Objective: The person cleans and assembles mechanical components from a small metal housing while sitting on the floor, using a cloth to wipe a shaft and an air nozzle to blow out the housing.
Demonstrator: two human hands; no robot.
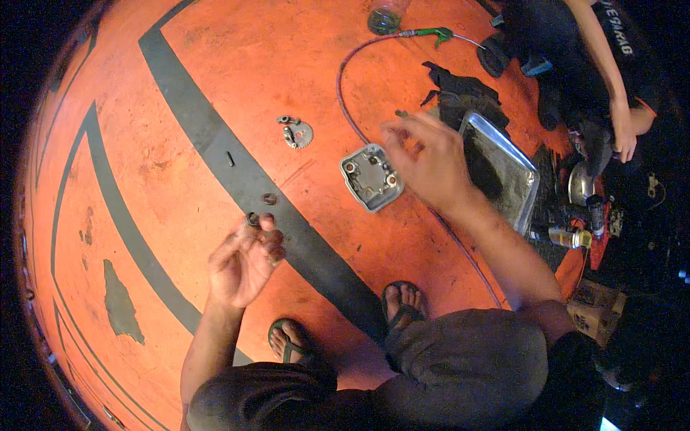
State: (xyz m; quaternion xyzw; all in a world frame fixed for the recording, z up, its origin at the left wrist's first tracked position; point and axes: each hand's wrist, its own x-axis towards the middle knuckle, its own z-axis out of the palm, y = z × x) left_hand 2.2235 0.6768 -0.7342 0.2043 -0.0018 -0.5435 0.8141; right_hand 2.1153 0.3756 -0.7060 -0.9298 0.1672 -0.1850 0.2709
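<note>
My left hand (244, 262) is palm up, fingers curled, gripping a small dark cylindrical metal part (252, 218) at its fingertips. Just beyond it on the floor lies a small brownish ring (269, 199). My right hand (435, 161) hovers beside a grey metal engine cover (371, 179) that lies with its hollow side up. Its fingers are bent and slightly smeared, so I cannot make out whether they hold anything. Farther off, a toothed sprocket wheel with a shaft (297, 134) rests on the orange floor, and a short dark pin (230, 159) lies on the grey stripe.
A red hose (342, 79) curves past the cover to a green air gun (435, 33). At right are a metal tray (532, 179), dark cloth (467, 93) and a spray can (570, 238). Another person's hand (624, 136) is at the upper right. A jar (384, 20) stands far off.
</note>
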